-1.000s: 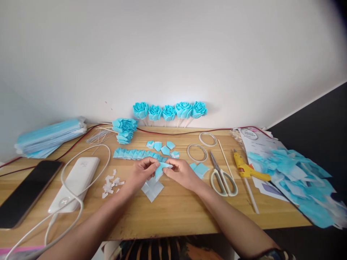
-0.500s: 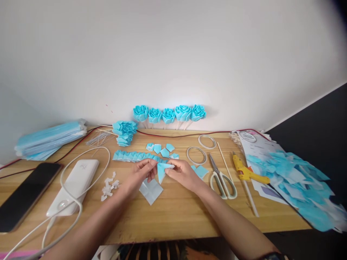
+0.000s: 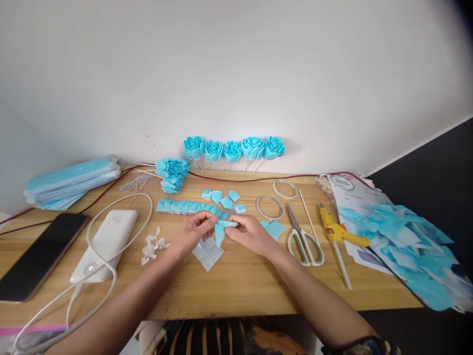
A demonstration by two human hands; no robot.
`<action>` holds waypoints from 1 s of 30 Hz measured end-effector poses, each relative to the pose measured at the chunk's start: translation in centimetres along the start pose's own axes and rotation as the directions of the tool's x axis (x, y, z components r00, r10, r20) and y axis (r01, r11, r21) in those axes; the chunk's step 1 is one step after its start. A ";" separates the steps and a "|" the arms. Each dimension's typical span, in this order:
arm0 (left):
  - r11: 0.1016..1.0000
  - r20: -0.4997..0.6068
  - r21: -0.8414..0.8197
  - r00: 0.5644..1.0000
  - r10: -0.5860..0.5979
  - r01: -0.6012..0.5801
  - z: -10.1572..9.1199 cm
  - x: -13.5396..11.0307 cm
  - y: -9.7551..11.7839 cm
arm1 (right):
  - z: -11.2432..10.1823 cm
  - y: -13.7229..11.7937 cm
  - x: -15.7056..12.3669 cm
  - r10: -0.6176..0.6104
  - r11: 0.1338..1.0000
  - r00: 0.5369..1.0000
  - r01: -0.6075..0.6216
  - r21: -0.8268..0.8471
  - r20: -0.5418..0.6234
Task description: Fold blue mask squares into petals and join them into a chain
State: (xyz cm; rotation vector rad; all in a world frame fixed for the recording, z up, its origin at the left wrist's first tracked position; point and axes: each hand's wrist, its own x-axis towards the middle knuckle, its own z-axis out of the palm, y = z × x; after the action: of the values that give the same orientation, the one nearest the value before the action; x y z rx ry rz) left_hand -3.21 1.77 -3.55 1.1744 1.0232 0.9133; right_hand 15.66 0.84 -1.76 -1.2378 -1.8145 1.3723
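Between my two hands is a small folded blue piece (image 3: 221, 231) of thin paper-like or cloth-like sheet, one corner pointing down. My left hand (image 3: 197, 229) pinches its left side, and my right hand (image 3: 247, 234) grips the right side between thumb and fingers. Below it on the table lies a pale flat square (image 3: 209, 255), partly covered by the left hand. Just behind my hands runs a row of folded blue pieces (image 3: 181, 206), its right end partly hidden. Several loose blue petal pieces (image 3: 226, 202) lie further back.
Blue flowers on sticks (image 3: 232, 151) lean against the wall; more flowers (image 3: 172, 170) lie left. At right are tape rolls (image 3: 270, 207), scissors (image 3: 305, 241), a yellow glue gun (image 3: 338, 229) and blue scraps (image 3: 417, 251). At left are a phone (image 3: 42, 256), power bank (image 3: 107, 244) and white scraps (image 3: 153, 245).
The view has shifted slightly, so the table sits a little higher in the picture. Both hands still hold the folded blue piece, its fold looking slightly different.
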 end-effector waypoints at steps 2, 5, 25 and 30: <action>1.000 -0.009 0.025 1.000 -0.008 0.008 0.1 0.0 0.1 | 0.0 0.0 0.0 -0.004 0.999 1.000 0.004 -0.044 0.000; 0.999 -0.024 0.042 1.000 -0.019 0.020 0.2 -0.1 0.3 | 0.0 0.0 -0.1 -0.010 0.997 1.000 0.011 -0.074 0.006; 0.999 -0.046 0.029 0.999 0.021 -0.019 0.3 -0.2 0.0 | -0.1 0.8 0.2 0.003 1.000 1.000 -0.003 -0.025 -0.005; 0.976 0.006 -0.216 1.000 0.016 -0.014 0.2 0.0 -0.3 | -0.3 0.5 0.2 -0.015 0.999 1.000 0.016 0.048 -0.014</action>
State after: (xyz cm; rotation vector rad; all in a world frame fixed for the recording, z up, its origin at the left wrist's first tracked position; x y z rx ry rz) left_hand -3.04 1.67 -3.79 1.0037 0.8854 1.0043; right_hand 15.95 1.16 -2.15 -1.2030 -1.7680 1.3877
